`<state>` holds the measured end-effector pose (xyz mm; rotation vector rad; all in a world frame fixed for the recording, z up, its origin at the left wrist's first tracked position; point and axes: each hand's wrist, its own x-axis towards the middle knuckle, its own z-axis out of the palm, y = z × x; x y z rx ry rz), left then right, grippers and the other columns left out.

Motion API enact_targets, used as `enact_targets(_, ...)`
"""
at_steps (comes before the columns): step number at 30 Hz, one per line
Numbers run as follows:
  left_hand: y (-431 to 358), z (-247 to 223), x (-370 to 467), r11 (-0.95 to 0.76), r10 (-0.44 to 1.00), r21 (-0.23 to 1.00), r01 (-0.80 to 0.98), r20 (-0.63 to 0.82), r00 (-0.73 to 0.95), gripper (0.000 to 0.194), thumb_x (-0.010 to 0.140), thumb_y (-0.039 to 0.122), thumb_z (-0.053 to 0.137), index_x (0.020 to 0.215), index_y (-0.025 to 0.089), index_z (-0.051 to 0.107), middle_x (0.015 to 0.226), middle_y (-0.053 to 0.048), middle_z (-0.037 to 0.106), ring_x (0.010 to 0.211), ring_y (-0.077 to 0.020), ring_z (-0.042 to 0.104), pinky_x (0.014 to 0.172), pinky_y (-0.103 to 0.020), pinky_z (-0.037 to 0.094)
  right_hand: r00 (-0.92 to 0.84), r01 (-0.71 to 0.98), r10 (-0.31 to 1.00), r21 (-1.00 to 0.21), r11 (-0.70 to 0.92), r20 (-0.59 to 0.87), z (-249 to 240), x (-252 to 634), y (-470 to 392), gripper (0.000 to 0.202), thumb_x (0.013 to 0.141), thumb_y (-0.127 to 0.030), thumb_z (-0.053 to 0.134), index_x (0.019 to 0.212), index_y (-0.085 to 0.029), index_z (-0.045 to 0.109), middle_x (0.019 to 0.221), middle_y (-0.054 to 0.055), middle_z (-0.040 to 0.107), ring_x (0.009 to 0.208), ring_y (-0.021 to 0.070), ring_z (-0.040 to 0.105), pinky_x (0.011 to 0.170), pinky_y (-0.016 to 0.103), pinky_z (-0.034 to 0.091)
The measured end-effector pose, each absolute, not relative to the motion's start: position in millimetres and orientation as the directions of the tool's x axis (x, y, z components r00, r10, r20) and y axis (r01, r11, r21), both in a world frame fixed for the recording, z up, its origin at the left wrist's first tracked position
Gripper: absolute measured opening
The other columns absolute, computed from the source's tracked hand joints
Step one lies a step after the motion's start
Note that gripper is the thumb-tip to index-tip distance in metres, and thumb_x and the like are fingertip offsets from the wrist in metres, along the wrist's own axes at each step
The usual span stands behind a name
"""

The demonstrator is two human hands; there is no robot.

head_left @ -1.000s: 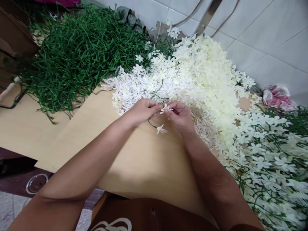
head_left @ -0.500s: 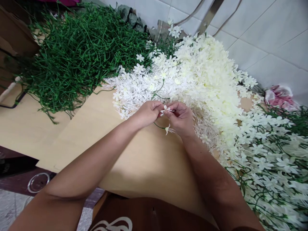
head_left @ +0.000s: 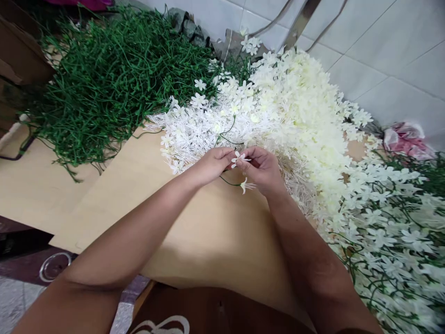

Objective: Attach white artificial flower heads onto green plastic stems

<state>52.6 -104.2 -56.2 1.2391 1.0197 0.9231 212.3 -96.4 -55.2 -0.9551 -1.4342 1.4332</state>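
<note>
Pinched nearly closed in the head view, the right hand has a small white flower between thumb and fingertips. Almost touching it, the left hand is closed too, apparently on a green stem; the fingers hide the exact contact. From beneath the hands this stem curves out to a hanging bloom, above the tan board and just in front of the white flower pile. Squeezing too hard could crease the thin petals, and pushing off-line could bend the slim stem, since the fingertips cover where the parts meet. Loose stamens or the curled stem could also snag in the pile so near, and a slack left pinch would let the stem twist.
</note>
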Motion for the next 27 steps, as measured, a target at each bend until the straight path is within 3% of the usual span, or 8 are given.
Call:
enact_targets(5, -105.0, -54.8, 51.6, 0.108, 0.950, 0.990, -0.088, -0.077, 0.304, 0.050, 0.071, 0.062, 0.065, 0.060, 0.017, 0.045, 0.056, 0.005, 0.039, 0.053, -0.0071, 0.032, 0.051, -0.023, 0.024, -0.371, -0.147, 0.928, -0.989, -0.031, 0.026, -61.1, 214.6, -94.7, 0.024, 0.066, -0.037, 0.082, 0.077, -0.021, 0.068, 0.074, -0.001, 0.070, 0.070, 0.0128, 0.066, 0.072, 0.029, 0.055)
enact_targets(11, -106.1, -49.9, 51.8, -0.019, 0.946, 1.000, 0.011, 0.014, 0.325, 0.054, 0.076, 0.066, 0.060, 0.058, 0.017, 0.045, 0.054, 0.005, 0.036, 0.054, -0.0082, 0.033, 0.052, -0.024, 0.024, -0.334, -0.205, 0.942, -0.978, -0.043, 0.028, -67.4, 211.7, -92.9, 0.026, 0.061, -0.035, 0.085, 0.068, -0.021, 0.064, 0.065, -0.003, 0.068, 0.063, 0.0114, 0.064, 0.068, 0.028, 0.054)
enact_targets(18, -107.2, -44.2, 51.1, -0.029, 0.946, 0.994, 0.108, -0.008, 0.325, 0.043, 0.087, 0.045, 0.054, 0.056, 0.018, 0.042, 0.055, 0.004, 0.036, 0.054, -0.0090, 0.032, 0.055, -0.025, 0.025, -0.341, -0.248, 0.940, -0.964, -0.093, -0.003, -64.9, 210.7, -92.9, 0.031, 0.055, -0.036, 0.088, 0.062, -0.020, 0.062, 0.065, -0.004, 0.068, 0.061, 0.0092, 0.064, 0.067, 0.026, 0.053)
enact_targets(23, -107.0, -46.8, 52.4, -0.044, 0.953, 0.985, 0.167, -0.009, 0.301, 0.041, 0.088, 0.036, 0.052, 0.054, 0.017, 0.039, 0.053, 0.004, 0.035, 0.053, -0.0089, 0.032, 0.054, -0.025, 0.024, -0.332, -0.200, 0.943, -0.977, -0.079, -0.008, -65.5, 208.1, -94.3, 0.037, 0.052, -0.042, 0.088, 0.060, -0.021, 0.060, 0.066, -0.003, 0.070, 0.060, 0.0116, 0.064, 0.068, 0.030, 0.055)
enact_targets(27, -107.0, -50.0, 56.2, -0.029, 0.971, 0.974, 0.226, -0.026, 0.237, 0.035, 0.088, 0.022, 0.048, 0.055, 0.017, 0.037, 0.053, 0.004, 0.034, 0.054, -0.0087, 0.031, 0.055, -0.024, 0.024, -0.255, -0.165, 0.967, -0.985, -0.057, -0.013, -67.2, 205.0, -96.9, 0.039, 0.050, -0.044, 0.088, 0.059, -0.020, 0.059, 0.064, -0.003, 0.069, 0.059, 0.0099, 0.062, 0.061, 0.026, 0.052)
